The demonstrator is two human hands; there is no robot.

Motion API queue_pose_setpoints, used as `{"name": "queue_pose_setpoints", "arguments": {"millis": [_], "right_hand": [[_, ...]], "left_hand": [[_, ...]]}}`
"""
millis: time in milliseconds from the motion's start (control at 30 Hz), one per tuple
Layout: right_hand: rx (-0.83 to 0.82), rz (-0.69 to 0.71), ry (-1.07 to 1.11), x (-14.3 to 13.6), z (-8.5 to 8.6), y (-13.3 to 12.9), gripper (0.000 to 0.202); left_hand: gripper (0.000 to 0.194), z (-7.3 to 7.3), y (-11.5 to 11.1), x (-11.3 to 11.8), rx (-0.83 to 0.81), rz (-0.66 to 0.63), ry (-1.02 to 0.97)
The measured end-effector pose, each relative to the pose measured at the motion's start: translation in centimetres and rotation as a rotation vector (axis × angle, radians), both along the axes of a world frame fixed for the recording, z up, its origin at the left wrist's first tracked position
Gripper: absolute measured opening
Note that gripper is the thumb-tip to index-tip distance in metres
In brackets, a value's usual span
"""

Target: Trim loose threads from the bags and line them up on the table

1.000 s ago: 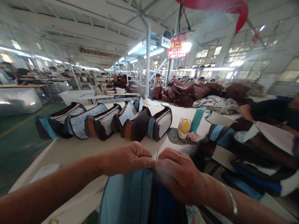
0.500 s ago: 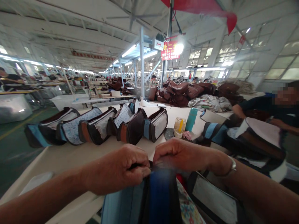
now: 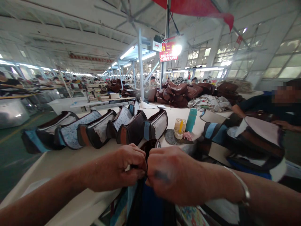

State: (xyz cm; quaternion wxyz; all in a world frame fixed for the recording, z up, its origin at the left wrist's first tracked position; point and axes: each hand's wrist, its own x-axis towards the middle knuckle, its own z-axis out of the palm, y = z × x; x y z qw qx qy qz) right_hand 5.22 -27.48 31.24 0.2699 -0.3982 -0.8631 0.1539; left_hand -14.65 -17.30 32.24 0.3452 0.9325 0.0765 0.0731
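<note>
Low in the middle of the head view is a blue and black bag piece (image 3: pixel 152 205), its upper end at my fingers. My left hand (image 3: pixel 117 168) is closed, its fingertips pinching the piece's dark edge. Right beside it, my right hand (image 3: pixel 174 174) is closed on the same edge, back of the hand toward me, with a bracelet on the wrist. The exact spot both hands pinch is hidden behind the fingers. Just beyond them rises a dark brown, shiny part (image 3: pixel 148 146); whether it belongs to the same bag I cannot tell.
Several half-made bags (image 3: pixel 94 131) stand in a row along the pale table (image 3: pixel 77 166). A jar with a yellow stick (image 3: pixel 180 128) and a teal bottle (image 3: pixel 191 120) stand behind my right hand. More bag pieces (image 3: pixel 256 138) lie at right, near a co-worker (image 3: pixel 256 103).
My right hand has turned so its back faces me and sits lower and nearer. The bag piece's blue strip has shifted left. The dark brown part now shows beyond my hands.
</note>
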Motion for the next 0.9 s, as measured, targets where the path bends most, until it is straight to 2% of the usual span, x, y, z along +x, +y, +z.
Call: {"name": "queue_pose_setpoints", "arguments": {"millis": [33, 100, 167, 233, 333, 467, 533, 667, 767, 900], "right_hand": [[-0.1, 0.053, 0.075, 0.7, -0.6, 0.5, 0.012], [-0.309, 0.142, 0.18, 2.2, -1.9, 1.9, 0.036], [-0.424, 0.229, 0.196, 3.3, -3.3, 3.2, 0.056], [-0.385, 0.3, 0.182, 3.2, -4.6, 4.2, 0.059], [-0.324, 0.336, 0.276, 1.8, -5.7, 4.6, 0.049], [-0.299, 0.258, 0.336, 0.0, -6.1, 4.4, 0.045], [-0.31, 0.224, 0.332, -0.4, -6.1, 4.3, 0.047], [-0.324, 0.16, 0.287, -0.5, -5.8, 4.3, 0.049], [-0.33, 0.18, 0.28, -0.4, -5.3, 4.3, 0.047], [-0.436, 0.233, 0.327, 0.0, -5.0, 4.4, 0.041]], "left_hand": [[0.012, -0.3, 0.1, -0.4, 0.015, 0.002, 0.005], [0.009, -1.0, 0.3, -1.3, 0.026, 0.026, 0.033], [0.007, -1.8, 0.7, -2.3, -0.043, 0.063, 0.074], [0.01, -2.3, 1.2, -3.2, -0.143, 0.093, 0.128], [0.021, -2.3, 1.4, -4.0, -0.286, 0.153, 0.207], [0.026, -1.2, 0.2, -3.8, -0.355, 0.25, 0.235], [0.026, -1.2, -0.5, -3.3, -0.354, 0.297, 0.238], [0.026, -2.6, -0.8, -2.6, -0.472, 0.359, 0.212], [0.029, -3.7, -0.6, -2.5, -0.596, 0.383, 0.179], [0.024, -4.1, -0.7, -2.4, -0.555, 0.399, 0.181]]}}
